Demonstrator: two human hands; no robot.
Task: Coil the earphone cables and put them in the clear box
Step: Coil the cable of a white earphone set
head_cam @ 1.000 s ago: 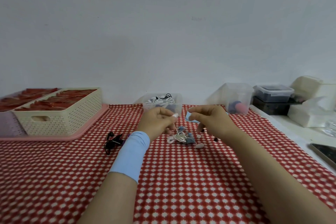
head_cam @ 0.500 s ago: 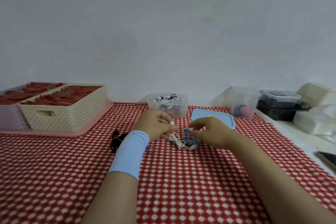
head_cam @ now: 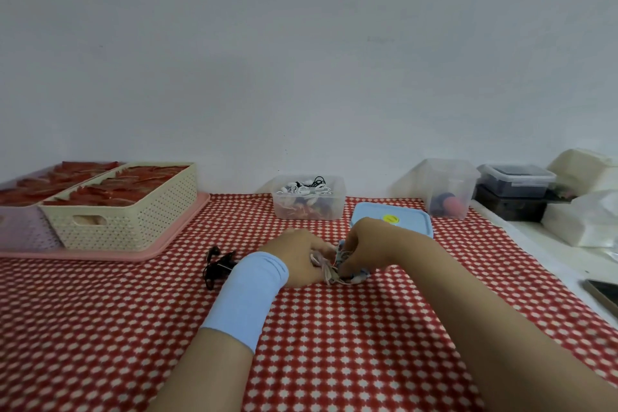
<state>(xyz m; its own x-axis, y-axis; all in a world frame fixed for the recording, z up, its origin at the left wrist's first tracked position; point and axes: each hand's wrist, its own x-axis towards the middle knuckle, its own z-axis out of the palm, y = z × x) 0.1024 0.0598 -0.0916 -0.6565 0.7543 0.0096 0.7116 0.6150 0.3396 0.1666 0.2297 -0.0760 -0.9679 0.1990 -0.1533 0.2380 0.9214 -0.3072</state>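
Thin white earphone cable (head_cam: pixel 329 274) bunching in loose tangle on red checked cloth (head_cam: pixel 334 344), left hand (head_cam: pixel 301 259) and right hand (head_cam: pixel 371 244) pinching it. Black earphone cable (head_cam: pixel 217 267) lying loose to left. Clear plastic box (head_cam: pixel 308 207) standing behind, open-topped, holding coiled cables.

Cream basket (head_cam: pixel 133 211) on pink tray (head_cam: pixel 100 256), left; tall clear tub (head_cam: pixel 449 187) back right; phone (head_cam: pixel 602 293) at right edge.

Both forearms reach forward and converge. The left hand (head_cam: pixel 296 256) (a light-blue wristband (head_cam: pixel 249 293) covers its wrist) and the right hand (head_cam: pixel 369 244) meet knuckles-up, fingers curled downward, each pinching the white earphone cable (head_cam: pixel 329 274) between them.
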